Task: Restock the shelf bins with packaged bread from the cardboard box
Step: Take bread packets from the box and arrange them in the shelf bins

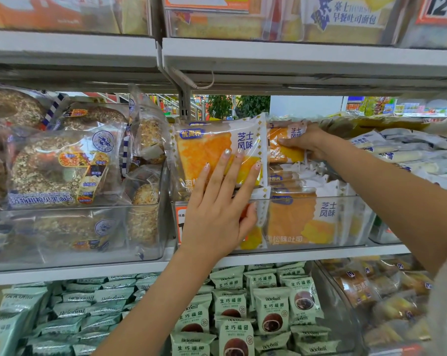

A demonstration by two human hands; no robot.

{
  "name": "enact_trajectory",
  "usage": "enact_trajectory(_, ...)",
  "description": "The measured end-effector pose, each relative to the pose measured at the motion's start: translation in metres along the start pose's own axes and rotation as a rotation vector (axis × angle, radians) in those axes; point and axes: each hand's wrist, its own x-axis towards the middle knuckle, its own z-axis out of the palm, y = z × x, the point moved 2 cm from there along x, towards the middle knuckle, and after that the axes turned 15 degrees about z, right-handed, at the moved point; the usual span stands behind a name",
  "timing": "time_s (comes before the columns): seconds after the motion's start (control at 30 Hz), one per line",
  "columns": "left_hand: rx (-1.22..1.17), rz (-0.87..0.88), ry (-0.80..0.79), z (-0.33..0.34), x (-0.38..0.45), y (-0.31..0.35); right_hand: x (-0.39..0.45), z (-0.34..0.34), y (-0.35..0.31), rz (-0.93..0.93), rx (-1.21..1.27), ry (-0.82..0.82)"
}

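Note:
A clear shelf bin [350, 219] on the middle shelf holds several orange toast packets with white ends. My left hand [222, 201] lies flat against the front of an upright toast packet [204, 150], fingers straight and spread, thumb down at the bin's rim. Further back and to the right, my right hand [305, 142] grips a second toast packet [285, 147], fingers curled over its top edge. More of the same packets [299, 219] stand behind the bin's front wall. The cardboard box is not in view.
The neighbouring bin on the left [63, 253] holds seeded ring breads [60, 165]. White packets [409, 155] lie to the right. The upper shelf edge [294, 60] hangs close above. Green packets [243, 304] and small wrapped breads [371, 291] fill the lower shelf.

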Motion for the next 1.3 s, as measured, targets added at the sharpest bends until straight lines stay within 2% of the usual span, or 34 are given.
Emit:
enact_trajectory(0.23,-0.009,0.002,0.006,0.001,0.0,0.001,-0.005,-0.004,-0.004,-0.007,-0.034,0.056)
enact_trajectory(0.37,-0.018,0.006,-0.01,0.002,-0.001,0.0,-0.026,-0.01,-0.01,-0.066,-0.149,0.137)
enact_trajectory(0.5,-0.038,0.002,-0.018,0.0,0.0,0.0,-0.06,-0.017,-0.007,-0.216,-0.107,0.184)
enact_trajectory(0.67,-0.112,0.034,-0.048,-0.007,0.0,0.0,-0.12,-0.022,0.03,-0.463,-0.042,0.272)
enact_trajectory(0.8,-0.352,-0.029,0.005,-0.027,-0.015,0.012,-0.182,-0.014,0.081,-0.741,0.032,0.408)
enact_trajectory(0.87,-0.453,-0.03,0.05,-0.043,-0.04,0.034,-0.211,0.0,0.119,-0.839,0.055,0.42)
enact_trajectory(0.93,-0.528,0.05,0.035,-0.056,-0.077,0.065,-0.235,0.019,0.165,-0.891,0.039,0.384)
enact_trajectory(0.97,-0.568,0.07,-0.012,-0.062,-0.097,0.081,-0.245,0.031,0.19,-0.897,0.008,0.343)
enact_trajectory(1.07,-0.722,0.005,-0.289,-0.079,-0.16,0.13,-0.272,0.071,0.273,-0.855,-0.147,0.191)
enact_trajectory(1.17,-0.859,0.099,-0.555,-0.095,-0.231,0.18,-0.294,0.108,0.357,-0.701,-0.334,-0.026)
enact_trajectory(1.3,-0.908,-0.033,-1.153,-0.105,-0.313,0.221,-0.302,0.152,0.443,-0.41,-0.775,-0.463)
